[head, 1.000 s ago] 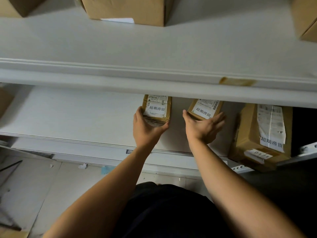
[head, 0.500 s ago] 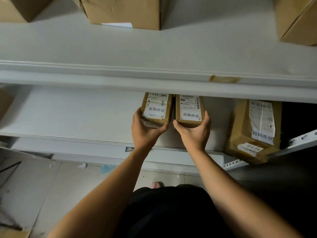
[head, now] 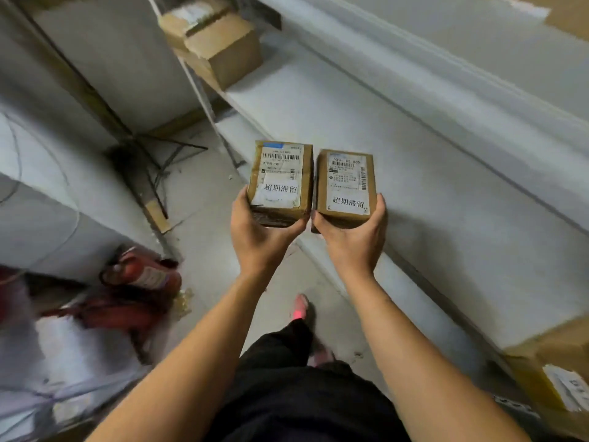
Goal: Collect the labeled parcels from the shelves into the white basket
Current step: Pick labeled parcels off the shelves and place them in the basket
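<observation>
We hold left parcel point(head: 280, 177) and right parcel point(head: 347, 186) side by side, just in front of the shelf point(head: 430, 193). Left hand point(head: 258, 240) and right hand point(head: 353, 244) fingers point(head: 381, 207) curl round each base, labels up, likely for checking.

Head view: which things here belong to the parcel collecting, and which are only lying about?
For the job: left parcel, held by the left hand; right parcel, held by the right hand.
Lying about: red fire extinguisher on the floor; black stand legs by the wall.
</observation>
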